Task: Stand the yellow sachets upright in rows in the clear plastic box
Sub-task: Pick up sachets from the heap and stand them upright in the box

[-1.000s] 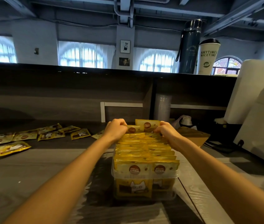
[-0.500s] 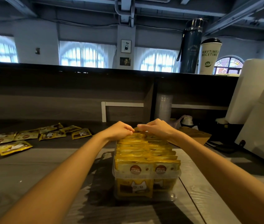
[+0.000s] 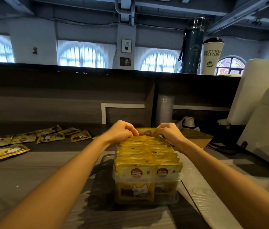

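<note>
The clear plastic box (image 3: 147,178) stands on the dark counter straight ahead, packed with two rows of upright yellow sachets (image 3: 148,151). At the box's far end one yellow sachet (image 3: 147,131) stands a little higher than the rest. My left hand (image 3: 122,131) pinches its left top edge and my right hand (image 3: 169,132) pinches its right top edge. Both hands have their fingers curled down over the back of the rows.
Several loose yellow sachets (image 3: 23,139) lie flat on the counter at the far left. A brown cardboard piece (image 3: 196,137) and white machines (image 3: 265,116) sit to the right. A dark flask (image 3: 192,45) and a white cup (image 3: 211,56) stand on the raised ledge behind.
Half a second ago both hands pressed flat together over the back sachets. Now they have drawn apart and a sachet shows raised between them again.
</note>
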